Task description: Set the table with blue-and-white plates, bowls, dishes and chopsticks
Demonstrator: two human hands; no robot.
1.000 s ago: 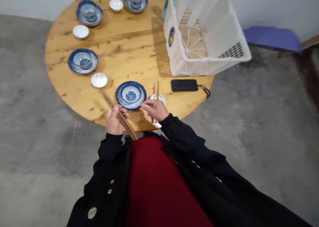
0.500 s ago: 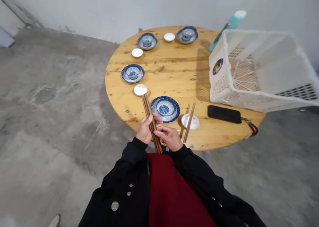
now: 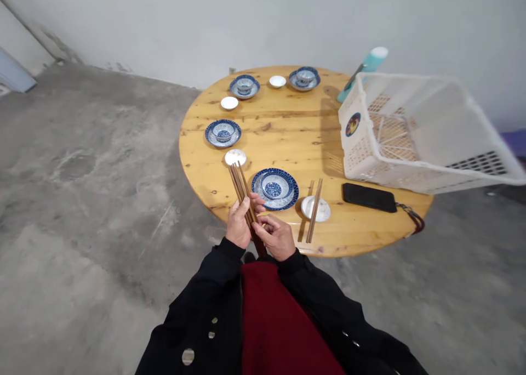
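Observation:
A bundle of brown wooden chopsticks is gripped in my left hand, the tips fanned slightly apart at the far end. My right hand pinches chopsticks of the same bundle lower down, close to my body. Just beyond my hands sits a blue-patterned plate with a matching bowl on it. To its right, a pair of chopsticks lies across a small white dish. Another small white dish is behind the bundle's tips.
Around the round wooden table stand several more plate-and-bowl sets, one at the left, with small white dishes between them. A white plastic crate occupies the right side. Near it are a black phone and a turquoise object.
The chopstick tips have spread apart a little in my hands. My view has shifted slightly, so the table sits lower. The dishes and crate stay in place.

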